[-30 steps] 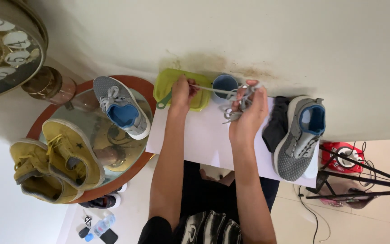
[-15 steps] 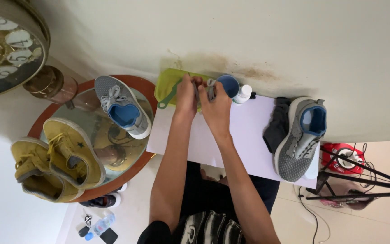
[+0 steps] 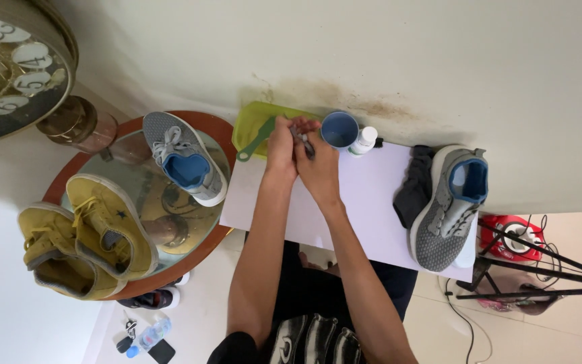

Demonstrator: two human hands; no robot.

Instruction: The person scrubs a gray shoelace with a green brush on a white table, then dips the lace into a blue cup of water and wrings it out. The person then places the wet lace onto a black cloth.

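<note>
My left hand [image 3: 280, 147] and my right hand [image 3: 318, 170] are pressed together above the far edge of a white board [image 3: 365, 209]. Both pinch a bunched grey shoelace [image 3: 303, 140] between their fingertips. Just beyond my left hand lies a green tray [image 3: 249, 121] with a green-handled brush [image 3: 256, 142] resting on its rim. To the right of my fingers stand a blue cup [image 3: 339, 129] and a small white bottle [image 3: 365, 140].
A grey shoe with blue lining [image 3: 442, 210] lies on the board's right end beside a black cloth [image 3: 413, 185]. Its mate [image 3: 183, 158] and two yellow shoes [image 3: 106, 226] sit on a round mirrored table [image 3: 205, 123] at left. A tripod [image 3: 540, 273] stands at right.
My right hand, which held the lace stretched out near the cup, has come in against my left hand. The lace is now gathered into a small bunch between both.
</note>
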